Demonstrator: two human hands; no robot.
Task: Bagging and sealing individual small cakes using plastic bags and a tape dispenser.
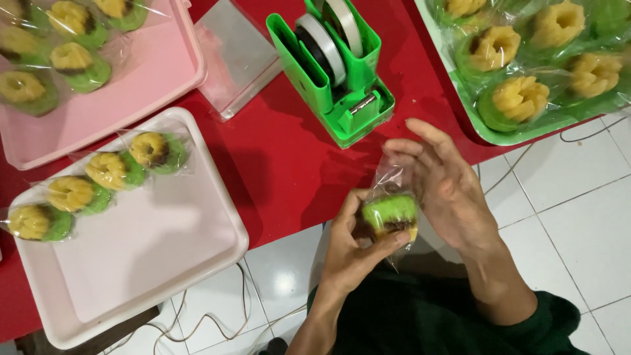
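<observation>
My left hand (353,244) grips a green and yellow cake (390,213) inside a clear plastic bag (388,181), just off the red table's near edge. My right hand (442,184) is at the bag's upper part, fingers spread and touching the plastic. A green tape dispenser (332,72) with two rolls stands on the red table (282,164) just beyond my hands.
A pale pink tray (151,256) at the left holds several bagged cakes in a row. Another pink tray (131,85) with bagged cakes lies at the top left. A green tray (486,128) of unbagged cakes sits top right. A stack of clear bags (236,52) lies beside the dispenser. Cables run over the white tiled floor.
</observation>
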